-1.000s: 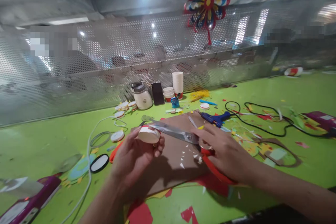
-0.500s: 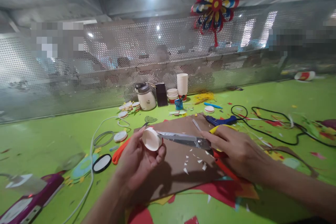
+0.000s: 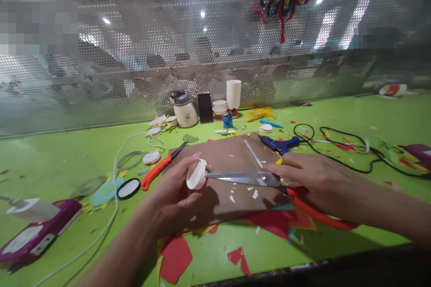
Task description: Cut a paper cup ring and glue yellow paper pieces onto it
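My left hand (image 3: 175,193) is closed around a cut-down paper cup base (image 3: 195,175), white with a red edge, tilted toward my right. In my right hand (image 3: 313,184) is a pair of scissors (image 3: 242,179) with red-orange handles. The blades point left, and their tips touch the rim of the cup base. Beneath both hands lies a brown cardboard sheet (image 3: 218,157), sprinkled with small white paper scraps (image 3: 255,193). A white pen-like stick (image 3: 253,153) rests on the cardboard close to my right fingers.
An orange-handled knife (image 3: 158,171) lies left of the cardboard, a blue glue gun (image 3: 281,143) behind my right hand. Farther back stand a white jug (image 3: 184,110), a phone (image 3: 205,107) and stacked paper cups (image 3: 233,96). A purple power strip (image 3: 40,233) and white cable (image 3: 116,197) occupy the left.
The view has tipped downward, showing the table's near edge. My left hand has turned the cup base more sideways. The scissors remain at its rim, and their handles show lower beneath my right hand.
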`<state>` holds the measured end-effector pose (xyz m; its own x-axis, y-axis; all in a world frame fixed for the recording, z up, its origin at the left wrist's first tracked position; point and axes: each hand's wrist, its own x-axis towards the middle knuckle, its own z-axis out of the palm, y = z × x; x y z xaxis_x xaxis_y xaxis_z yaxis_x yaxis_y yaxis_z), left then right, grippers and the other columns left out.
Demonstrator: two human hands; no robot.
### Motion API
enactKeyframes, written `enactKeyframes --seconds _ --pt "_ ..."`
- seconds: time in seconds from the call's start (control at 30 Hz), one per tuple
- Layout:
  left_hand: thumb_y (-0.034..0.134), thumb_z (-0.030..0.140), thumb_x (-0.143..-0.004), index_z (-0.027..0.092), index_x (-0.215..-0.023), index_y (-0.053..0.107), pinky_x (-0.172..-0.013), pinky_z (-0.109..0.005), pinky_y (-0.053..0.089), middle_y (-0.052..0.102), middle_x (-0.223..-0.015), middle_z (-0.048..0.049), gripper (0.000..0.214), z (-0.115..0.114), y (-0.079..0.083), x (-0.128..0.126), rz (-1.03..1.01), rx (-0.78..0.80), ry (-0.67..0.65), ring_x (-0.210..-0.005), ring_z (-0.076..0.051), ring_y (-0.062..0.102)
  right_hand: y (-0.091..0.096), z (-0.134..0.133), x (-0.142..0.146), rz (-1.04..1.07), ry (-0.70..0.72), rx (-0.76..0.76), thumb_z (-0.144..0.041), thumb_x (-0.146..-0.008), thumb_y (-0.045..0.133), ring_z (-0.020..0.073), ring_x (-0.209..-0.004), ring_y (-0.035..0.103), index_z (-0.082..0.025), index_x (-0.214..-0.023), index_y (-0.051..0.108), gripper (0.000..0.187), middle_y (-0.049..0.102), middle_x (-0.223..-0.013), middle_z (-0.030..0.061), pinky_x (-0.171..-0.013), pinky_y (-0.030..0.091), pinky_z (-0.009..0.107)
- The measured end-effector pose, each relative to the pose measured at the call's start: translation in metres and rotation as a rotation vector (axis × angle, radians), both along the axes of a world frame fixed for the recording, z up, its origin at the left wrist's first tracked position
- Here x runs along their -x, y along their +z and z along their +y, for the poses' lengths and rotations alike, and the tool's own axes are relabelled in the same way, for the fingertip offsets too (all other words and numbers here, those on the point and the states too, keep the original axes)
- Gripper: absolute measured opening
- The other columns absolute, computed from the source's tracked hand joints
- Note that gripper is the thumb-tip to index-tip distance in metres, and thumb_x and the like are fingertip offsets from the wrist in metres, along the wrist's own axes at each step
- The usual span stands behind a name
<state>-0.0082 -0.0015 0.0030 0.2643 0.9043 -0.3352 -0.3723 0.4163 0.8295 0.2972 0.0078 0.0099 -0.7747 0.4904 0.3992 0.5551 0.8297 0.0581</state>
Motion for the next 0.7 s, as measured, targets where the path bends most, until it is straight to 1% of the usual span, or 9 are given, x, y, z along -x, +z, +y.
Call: enactKeyframes --seconds 0.07,0.17,0.3,0.4,0.47,0.57,0.7 --pt "0.055 0.039 -0.091 0.013 -0.073 0.066 -0.022 -0.013 0.021 0.051 -0.037 0.0027 0.033 0.001 -0.001 -0.001 0.019 0.029 0.026 -0.022 -0.006 0.035 -0.001 -0.002 -0.002 -0.019 -0.019 0.034 -0.001 -0.080 0.043 0.0241 -0.070 0.064 -0.015 -0.112 0.069 0.044 0.066 -0.085 0.0115 -0.059 0.045 0.033" --pt "0.056 0.035 -0.091 0.014 -0.073 0.065 -0.021 -0.013 0.021 0.053 -0.040 0.0019 0.030 0.003 -0.004 -0.003 0.021 0.074 0.047 -0.022 -0.006 0.036 -0.003 -0.003 -0.004 -0.030 -0.032 0.083 -0.005 -0.080 0.047 0.0253 -0.072 0.065 -0.015 -0.108 0.070 0.038 0.067 -0.086 0.0122 -0.060 0.047 0.033" --pt "0.057 0.033 -0.092 0.011 -0.074 0.066 -0.022 -0.011 0.022 0.054 -0.043 0.0011 0.030 0.004 -0.009 -0.002 -0.012 0.122 0.046 -0.024 -0.005 0.038 -0.004 -0.004 -0.005 -0.026 -0.031 0.087 -0.002 -0.079 0.048 0.0240 -0.071 0.066 -0.017 -0.108 0.071 0.040 0.069 -0.085 0.0108 -0.060 0.047 0.032" --pt "0.057 0.033 -0.093 0.011 -0.076 0.068 -0.022 -0.011 0.027 0.056 -0.044 0.0014 0.029 0.005 -0.011 -0.002 -0.013 0.147 0.050 -0.025 -0.006 0.042 -0.005 -0.006 -0.005 -0.018 -0.045 0.094 0.000 -0.078 0.046 0.0227 -0.068 0.065 -0.019 -0.106 0.072 0.043 0.069 -0.083 0.0093 -0.057 0.045 0.030" --pt "0.057 0.033 -0.093 0.011 -0.076 0.068 -0.021 -0.012 0.029 0.057 -0.044 0.0009 0.031 0.006 -0.012 -0.003 -0.015 0.156 0.049 -0.024 -0.007 0.044 -0.006 -0.008 -0.005 -0.005 -0.056 0.114 0.000 -0.076 0.047 0.0222 -0.067 0.065 -0.019 -0.108 0.071 0.044 0.070 -0.085 0.0092 -0.055 0.045 0.030" --pt "0.056 0.034 -0.093 0.010 -0.073 0.068 -0.021 -0.013 0.029 0.057 -0.043 -0.0005 0.033 0.007 -0.013 -0.004 -0.029 0.156 0.042 -0.024 -0.008 0.045 -0.009 -0.009 -0.004 0.015 -0.060 0.150 0.000 -0.074 0.048 0.0230 -0.069 0.066 -0.019 -0.112 0.070 0.048 0.071 -0.089 0.0099 -0.056 0.046 0.030" --pt "0.059 0.030 -0.091 0.011 -0.072 0.067 -0.023 -0.012 0.027 0.056 -0.043 0.0009 0.028 0.008 -0.014 -0.006 -0.065 0.149 0.054 -0.025 -0.007 0.044 -0.012 -0.008 -0.003 0.033 -0.062 0.169 0.001 -0.075 0.047 0.0229 -0.069 0.066 -0.018 -0.112 0.070 0.048 0.071 -0.088 0.0099 -0.057 0.046 0.030"
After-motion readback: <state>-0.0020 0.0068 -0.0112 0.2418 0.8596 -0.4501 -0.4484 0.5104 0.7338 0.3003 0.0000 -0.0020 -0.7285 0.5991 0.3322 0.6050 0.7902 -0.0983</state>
